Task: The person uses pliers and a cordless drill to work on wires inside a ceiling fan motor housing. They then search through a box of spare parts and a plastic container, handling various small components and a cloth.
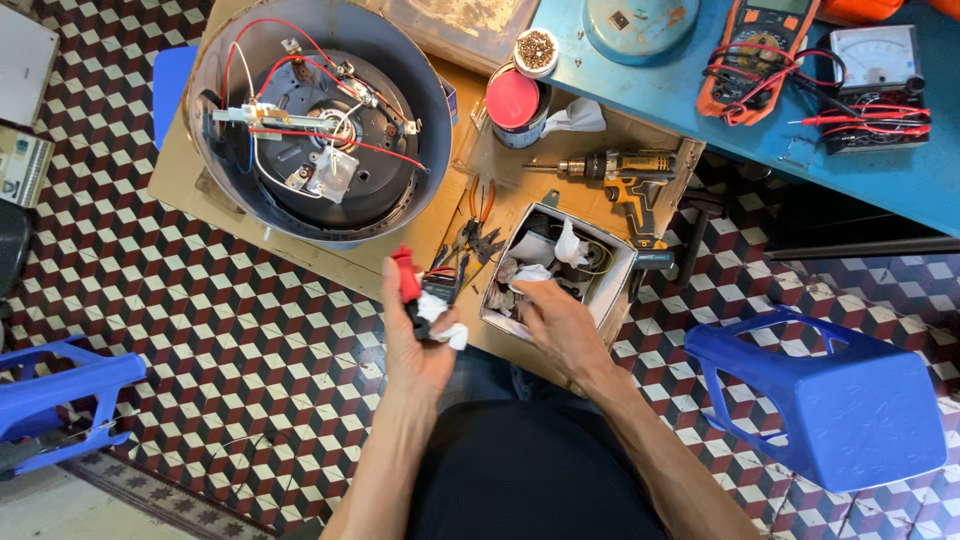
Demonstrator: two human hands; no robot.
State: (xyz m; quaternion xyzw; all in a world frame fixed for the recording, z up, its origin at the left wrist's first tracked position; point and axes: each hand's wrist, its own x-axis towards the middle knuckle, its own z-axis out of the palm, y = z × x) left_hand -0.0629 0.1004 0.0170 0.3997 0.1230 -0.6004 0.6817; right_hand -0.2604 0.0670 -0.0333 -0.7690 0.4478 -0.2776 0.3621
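Left hand [415, 335] raised over the floor tiles, fingers closed around a small bundle [425, 295]: one red-handled piece, dark parts and a scrap of white paper. Exact number of parts in the grip cannot be told.

Right hand [550, 320] reaches into one open cardboard box [620, 285] at the near edge of the low wooden board [350, 262]; fingertips pinch a crumpled white wad [530, 273] at the box mouth. At least three white wads show in the box, among dark bits and a yellow wire.

On the board: one round appliance housing [318, 115], opened up, red and white wires across its base. One pair of orange-handled pliers [482, 200] beside dark small tools. One yellow-black cordless drill [620, 172]. One tin with a red lid [513, 100].

On the blue table [700, 130]: two meters, one orange [760, 45], one white-faced [875, 60], red leads tangled between.

Two blue plastic stools: one lying at right [825, 400], one at left [55, 395].
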